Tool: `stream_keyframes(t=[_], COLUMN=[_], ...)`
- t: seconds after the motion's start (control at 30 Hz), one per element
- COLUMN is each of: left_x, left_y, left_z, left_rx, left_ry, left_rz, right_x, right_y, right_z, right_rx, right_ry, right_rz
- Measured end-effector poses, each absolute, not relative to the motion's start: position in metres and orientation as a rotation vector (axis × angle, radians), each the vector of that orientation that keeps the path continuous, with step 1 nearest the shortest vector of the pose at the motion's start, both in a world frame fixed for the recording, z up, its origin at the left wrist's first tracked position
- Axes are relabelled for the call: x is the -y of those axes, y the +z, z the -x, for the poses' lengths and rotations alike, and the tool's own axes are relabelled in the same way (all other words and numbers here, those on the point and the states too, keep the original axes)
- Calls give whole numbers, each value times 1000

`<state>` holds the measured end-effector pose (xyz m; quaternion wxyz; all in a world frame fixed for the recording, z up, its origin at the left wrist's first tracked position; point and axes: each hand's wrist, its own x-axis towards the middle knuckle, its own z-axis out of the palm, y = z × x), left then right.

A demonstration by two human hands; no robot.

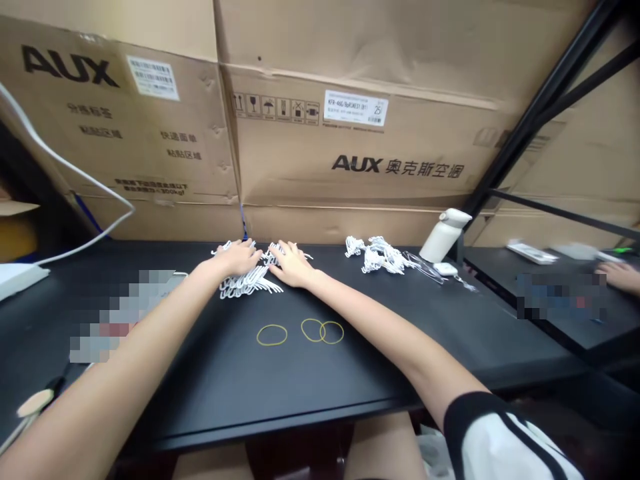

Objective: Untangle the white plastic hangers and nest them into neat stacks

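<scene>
Both my arms reach across a black table (210, 373) to a pile of small white plastic hangers (247, 283) near its back edge. My left hand (239, 258) rests on top of the pile with the fingers curled over the hangers. My right hand (290, 265) lies on the pile's right side, fingers spread and pressing down. Three yellow rubber bands lie flat in front of the pile: a single one (272, 335) and an overlapping pair (323, 331).
A second heap of white hangers (376, 255) lies to the right, beside a white bottle (444, 235). Large AUX cardboard boxes (350, 153) wall off the back. A black rack post (530, 127) rises at right. Another person's hand (620, 275) rests on the neighbouring table.
</scene>
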<state>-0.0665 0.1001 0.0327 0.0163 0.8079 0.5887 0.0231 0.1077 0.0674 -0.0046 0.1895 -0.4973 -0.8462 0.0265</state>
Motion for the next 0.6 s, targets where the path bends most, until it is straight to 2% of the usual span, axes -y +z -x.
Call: stream_keyframes(t=[0.13,0.27,0.37,0.47,0.6], left_x=[-91,-63,-39,-21,-12], left_y=[40,40,36,32,31], left_z=[70,57,42,33,31], left_rx=[-1857,-1820,-1596,-1404,-1277], left_ry=[186,431,693,830,921], left_rz=[-2531,-2620,-2745,-2835,-2876], right_x=[-64,-54,-50,-51,-51], right_y=[0,10,19,25,23], right_z=[-119,-163,-206,-241,-258], right_rx=[2334,2191,2102,1962,1907], right_ry=[159,20,-147,-203,-132], right_rz=[1280,1259,1528,2102,2310])
